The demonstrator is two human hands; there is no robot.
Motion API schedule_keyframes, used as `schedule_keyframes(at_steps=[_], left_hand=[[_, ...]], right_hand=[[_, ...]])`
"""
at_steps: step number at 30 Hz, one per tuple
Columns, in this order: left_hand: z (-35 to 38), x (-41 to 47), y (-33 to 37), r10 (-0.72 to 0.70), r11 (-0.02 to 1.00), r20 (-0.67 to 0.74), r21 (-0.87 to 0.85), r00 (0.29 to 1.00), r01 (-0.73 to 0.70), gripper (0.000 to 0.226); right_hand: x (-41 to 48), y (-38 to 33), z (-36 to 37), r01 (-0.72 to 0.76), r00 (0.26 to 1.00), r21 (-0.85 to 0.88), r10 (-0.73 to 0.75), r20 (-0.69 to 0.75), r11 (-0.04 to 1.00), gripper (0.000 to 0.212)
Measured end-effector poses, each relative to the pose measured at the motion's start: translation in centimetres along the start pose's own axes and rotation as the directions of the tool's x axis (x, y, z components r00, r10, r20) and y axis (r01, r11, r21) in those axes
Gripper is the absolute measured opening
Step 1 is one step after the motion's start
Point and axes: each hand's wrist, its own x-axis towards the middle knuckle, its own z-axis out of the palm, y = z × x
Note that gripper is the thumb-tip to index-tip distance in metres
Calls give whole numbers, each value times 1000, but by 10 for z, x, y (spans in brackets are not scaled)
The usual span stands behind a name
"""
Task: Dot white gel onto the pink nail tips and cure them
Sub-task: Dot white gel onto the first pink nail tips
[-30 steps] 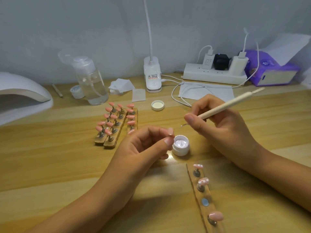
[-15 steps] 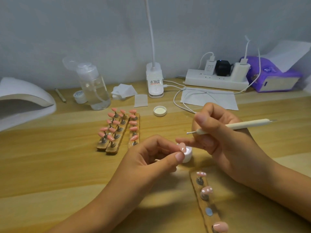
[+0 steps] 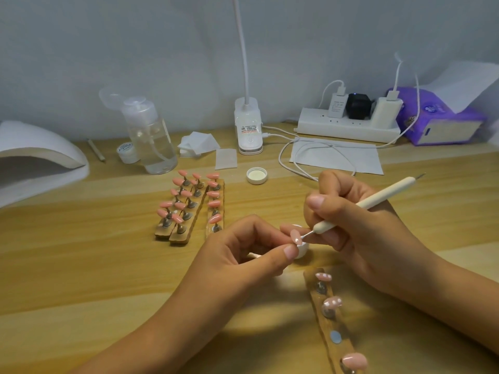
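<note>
**Dotting tool touches a held nail tip**

The left hand (image 3: 243, 255) pinches a single pink nail tip (image 3: 294, 235) between thumb and forefinger and holds it just above the tabletop (image 3: 81, 265). The right hand (image 3: 351, 230) grips a white dotting tool (image 3: 361, 205) like a pen. The tool's thin metal point touches the lower end of the tip, where small white dots show. The two hands are close together, their fingers nearly meeting. Just behind the left thumb sits a small white gel pot (image 3: 303, 252), mostly hidden by the fingers.

Near the right wrist lies a wooden holder strip (image 3: 325, 325) carrying three pink tips and one bare metal disc. White dots show on the two tips nearer the hands. Farther back and to the left, three more holder strips (image 3: 176, 237) lie side by side, filled with plain pink tips. A white lid (image 3: 256, 176) rests open side up beyond the hands. At the far left edge stands the white curing lamp (image 3: 35, 157), well apart from the hands. Along the wall are a clear pump bottle (image 3: 151, 139), a desk lamp base (image 3: 248, 128), a power strip (image 3: 348, 128) and a purple tissue pack (image 3: 437, 120).
</note>
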Motion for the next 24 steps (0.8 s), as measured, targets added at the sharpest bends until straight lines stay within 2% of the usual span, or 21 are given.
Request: schedule_keyframes(at_steps=[9,24], left_hand=[[0,0,-1,20,1000,16,-20,1000,-20,4],[1,-1,0,17,1000,13,-12,1000,-16,5]], right_hand=[[2,1,-2,-3,999,-13,3,50,1000,24],[1,0,-1,-21,999,6,20,38,1000,22]])
